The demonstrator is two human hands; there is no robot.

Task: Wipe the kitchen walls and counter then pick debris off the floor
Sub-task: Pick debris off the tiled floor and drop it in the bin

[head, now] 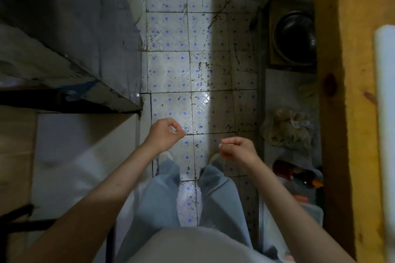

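Observation:
I am looking straight down at a white tiled floor (168, 70) with blue diamonds, speckled with dark debris (199, 66) that is thickest along the middle and right tiles. My left hand (164, 134) hangs over the floor with curled fingers and pinches a small white scrap (173, 129). My right hand (238, 148) hovers at about the same height, its fingers curled and fingertips drawn together; nothing shows plainly between them. My legs in light blue trousers and both shoes stand on the tiles below the hands.
A grey cabinet face (85, 28) and a white unit (85, 156) line the left. On the right stands a yellow wooden edge (342, 113), with a dark metal pot (296, 36), a bag of vegetables (288, 128) and a dark bottle (299, 174) below it.

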